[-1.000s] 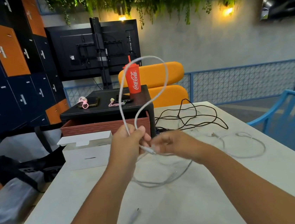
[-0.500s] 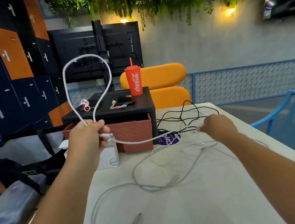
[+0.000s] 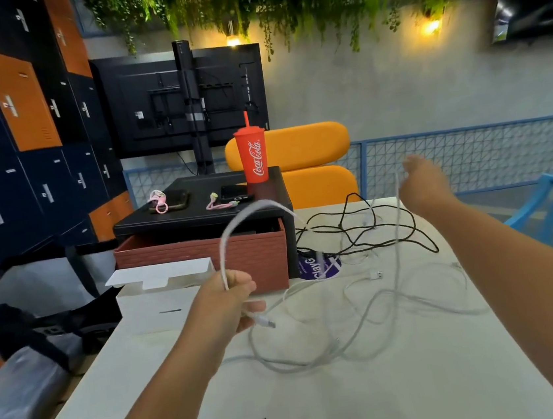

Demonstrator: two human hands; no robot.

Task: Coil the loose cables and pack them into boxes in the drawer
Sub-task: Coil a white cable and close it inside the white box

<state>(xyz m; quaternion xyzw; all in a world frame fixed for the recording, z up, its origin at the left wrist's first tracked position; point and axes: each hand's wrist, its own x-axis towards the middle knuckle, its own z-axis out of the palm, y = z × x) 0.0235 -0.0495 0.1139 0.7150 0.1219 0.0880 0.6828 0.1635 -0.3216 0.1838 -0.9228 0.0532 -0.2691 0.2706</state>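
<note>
Cable (image 3: 223, 253) — white, smooth, arched, in left hand (image 3: 227, 301)

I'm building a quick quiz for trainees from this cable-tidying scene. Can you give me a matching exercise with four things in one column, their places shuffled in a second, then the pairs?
1. red cup
2. black cable
3. white cable
4. white box

A. gripped in the left hand
B. tangled on the table, right of the drawer
C. on the table, flap open, in front of the drawer
D. standing on the black cabinet top

Pairs: 1-D, 2-B, 3-A, 4-C.
</note>
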